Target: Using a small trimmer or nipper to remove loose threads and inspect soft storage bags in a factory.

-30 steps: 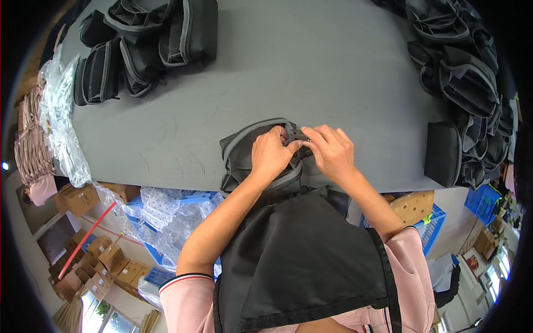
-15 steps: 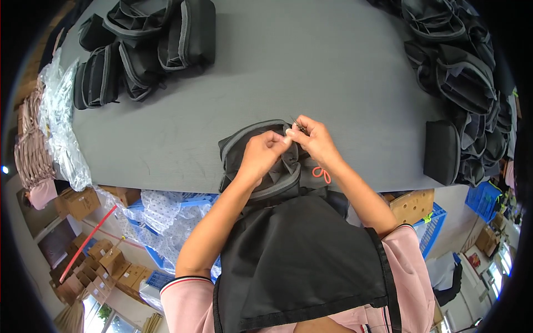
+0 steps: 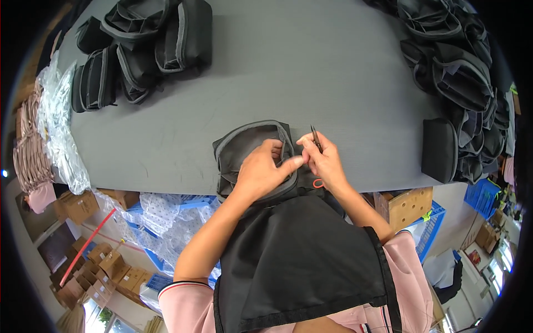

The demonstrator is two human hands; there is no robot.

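Note:
An open black zip pouch (image 3: 251, 135) with grey-edged trim lies at the near edge of the table, in front of my body. My left hand (image 3: 261, 171) reaches into its mouth. The fingers are curled inside and the thumb lies over the right side wall, pinching it. Just right of the pouch, my right hand (image 3: 325, 161) is closed around small dark snips (image 3: 315, 137), whose pointed tips stick up past the fingers. An orange loop (image 3: 317, 183) shows beneath that hand; whether it belongs to the snips, I cannot tell. My right fingertips come close to the left thumb.
Black pouches (image 3: 186, 39) stand in a group at the far left. More pouches (image 3: 463, 83) are heaped along the right side. Clear plastic bags (image 3: 64, 133) hang over the left table edge. Below the near edge are blue crates (image 3: 430, 233) and a board with holes (image 3: 411, 208).
My hands, close together before, have parted slightly. The left has turned down into the pouch; the right has shifted right and lower, its snips now more upright. Less of the orange loop shows.

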